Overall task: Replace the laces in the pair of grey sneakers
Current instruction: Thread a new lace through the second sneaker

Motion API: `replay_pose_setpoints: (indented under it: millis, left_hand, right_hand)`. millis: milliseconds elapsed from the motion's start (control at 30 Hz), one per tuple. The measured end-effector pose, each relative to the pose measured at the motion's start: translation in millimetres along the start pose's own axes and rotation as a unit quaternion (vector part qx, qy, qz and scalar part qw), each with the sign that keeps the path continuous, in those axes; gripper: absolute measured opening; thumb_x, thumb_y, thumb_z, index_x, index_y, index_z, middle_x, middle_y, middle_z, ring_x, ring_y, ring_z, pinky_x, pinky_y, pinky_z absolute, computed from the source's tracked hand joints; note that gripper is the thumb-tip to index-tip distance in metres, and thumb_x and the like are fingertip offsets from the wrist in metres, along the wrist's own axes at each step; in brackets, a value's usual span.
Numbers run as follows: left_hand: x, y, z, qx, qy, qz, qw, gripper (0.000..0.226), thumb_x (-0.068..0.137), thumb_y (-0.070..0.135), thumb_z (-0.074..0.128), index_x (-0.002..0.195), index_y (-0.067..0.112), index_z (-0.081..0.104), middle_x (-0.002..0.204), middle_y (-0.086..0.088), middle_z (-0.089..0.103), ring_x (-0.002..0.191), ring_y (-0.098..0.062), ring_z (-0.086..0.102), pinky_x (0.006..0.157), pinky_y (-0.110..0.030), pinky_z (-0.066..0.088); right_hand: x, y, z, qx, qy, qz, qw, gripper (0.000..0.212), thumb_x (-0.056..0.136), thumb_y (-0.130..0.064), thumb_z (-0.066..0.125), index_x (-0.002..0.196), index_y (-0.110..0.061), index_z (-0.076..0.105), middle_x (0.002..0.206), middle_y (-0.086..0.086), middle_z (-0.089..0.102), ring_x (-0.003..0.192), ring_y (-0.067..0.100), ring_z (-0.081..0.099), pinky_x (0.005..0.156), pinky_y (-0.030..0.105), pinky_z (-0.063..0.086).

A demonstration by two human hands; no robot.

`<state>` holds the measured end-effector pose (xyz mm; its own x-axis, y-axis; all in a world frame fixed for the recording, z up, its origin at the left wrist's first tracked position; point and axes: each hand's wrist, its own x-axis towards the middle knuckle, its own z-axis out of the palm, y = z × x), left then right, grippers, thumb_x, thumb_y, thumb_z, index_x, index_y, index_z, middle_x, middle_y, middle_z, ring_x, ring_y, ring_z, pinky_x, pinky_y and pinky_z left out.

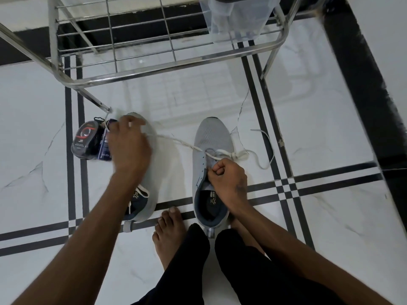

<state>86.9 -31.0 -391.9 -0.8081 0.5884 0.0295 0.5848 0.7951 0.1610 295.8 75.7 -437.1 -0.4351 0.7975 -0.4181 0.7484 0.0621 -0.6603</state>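
White marble floor with black stripes. The left hand pinches the white lace taut; the right hand grips the grey sneaker tongue just beneath. Lace looks limp, light — best drawn by its stiff tip.

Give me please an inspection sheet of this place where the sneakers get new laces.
Surface: white marble floor with black stripes.
Job's things: right sneaker with its white lace partly pulled out; left sneaker partly hidden by the arm; packaged laces beside it.
Clutter: nothing seen.
Hands: left hand pulls the lace end sideways; right hand pinches at the right sneaker's eyelets.
Cables: nothing seen.
Surroundings: steel rack above the floor, clear plastic bag on it; bare feet near the sneakers.
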Motion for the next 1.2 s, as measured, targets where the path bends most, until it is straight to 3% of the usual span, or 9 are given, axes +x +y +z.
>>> replay_pose_setpoints:
  millis: [167,367,467,600,767,867,1000,1100,1200]
  left_hand:
    - [-16,60,30,-0.093,-0.142,0.203,0.964,0.034,0.092,0.018,0.063,0.127,0.014,0.064,0.128,-0.007,0.060,0.110,-0.030,0.055,0.092,-0.041,0.044]
    - [-16,55,46,-0.081,-0.158,0.181,0.967,0.005,0.095,0.018,0.059,0.093,0.015,0.061,0.093,-0.005,0.062,0.088,-0.027,0.057,0.067,-0.037,0.043]
    - [-10,34,38,-0.114,-0.112,0.093,0.983,0.009,0.093,0.011,0.059,0.087,0.017,0.058,0.085,-0.003,0.063,0.079,-0.026,0.057,0.062,-0.038,0.046]
    - [-5,4,26,-0.104,-0.061,-0.009,0.993,0.011,0.092,0.011,0.061,0.084,0.017,0.057,0.086,-0.005,0.065,0.081,-0.028,0.059,0.063,-0.035,0.040]
    - [-5,-3,20,-0.063,-0.055,-0.041,0.996,0.005,0.091,0.007,0.060,0.090,0.012,0.062,0.093,-0.010,0.067,0.090,-0.035,0.060,0.066,-0.038,0.041]
    - [-7,7,22,-0.031,-0.059,-0.004,0.998,0.019,0.087,0.001,0.058,0.106,0.007,0.061,0.109,-0.017,0.064,0.101,-0.039,0.055,0.083,-0.045,0.042]
    - [-17,44,26,-0.067,-0.069,0.151,0.984,0.044,0.085,0.001,0.065,0.128,0.008,0.059,0.129,-0.013,0.058,0.112,-0.035,0.053,0.094,-0.044,0.044]
    - [-21,64,36,-0.083,-0.133,0.206,0.966,0.029,0.092,0.014,0.062,0.121,0.012,0.065,0.126,-0.007,0.061,0.109,-0.031,0.053,0.091,-0.040,0.043]
    - [-21,67,45,-0.092,-0.147,0.185,0.967,0.017,0.094,0.021,0.063,0.104,0.009,0.068,0.115,-0.008,0.062,0.102,-0.030,0.054,0.084,-0.039,0.044]
  right_hand:
    - [2,1,0,-0.006,0.001,-0.007,1.000,0.016,0.083,-0.033,0.074,0.075,-0.026,0.062,0.069,-0.013,0.062,0.064,0.001,0.058,0.061,0.017,0.044]
    - [1,4,2,-0.014,0.002,-0.015,1.000,0.019,0.084,-0.033,0.074,0.075,-0.023,0.061,0.068,-0.010,0.062,0.062,0.003,0.058,0.058,0.015,0.041]
    - [0,4,2,-0.018,0.001,-0.019,1.000,0.020,0.083,-0.032,0.073,0.072,-0.024,0.059,0.065,-0.010,0.061,0.059,0.003,0.056,0.055,0.016,0.039]
    - [0,5,2,-0.014,0.005,-0.022,1.000,0.022,0.083,-0.031,0.074,0.071,-0.024,0.057,0.063,-0.010,0.060,0.057,0.003,0.055,0.056,0.018,0.042]
    - [0,3,3,-0.009,0.004,-0.015,1.000,0.023,0.082,-0.032,0.074,0.071,-0.024,0.055,0.065,-0.009,0.060,0.058,0.003,0.055,0.056,0.019,0.040]
    - [0,3,1,-0.006,0.008,-0.014,1.000,0.026,0.082,-0.035,0.074,0.072,-0.023,0.053,0.069,-0.009,0.059,0.061,0.004,0.054,0.056,0.020,0.039]
    - [0,3,1,-0.013,0.007,-0.017,1.000,0.030,0.083,-0.037,0.073,0.072,-0.022,0.049,0.068,-0.007,0.055,0.058,0.006,0.048,0.053,0.022,0.034]
    - [1,1,1,-0.015,0.007,-0.014,1.000,0.030,0.083,-0.037,0.073,0.073,-0.021,0.050,0.067,-0.007,0.054,0.057,0.007,0.048,0.053,0.023,0.034]
    - [1,1,0,-0.017,0.008,-0.015,1.000,0.029,0.083,-0.038,0.073,0.074,-0.020,0.051,0.068,-0.007,0.054,0.058,0.007,0.048,0.053,0.021,0.033]
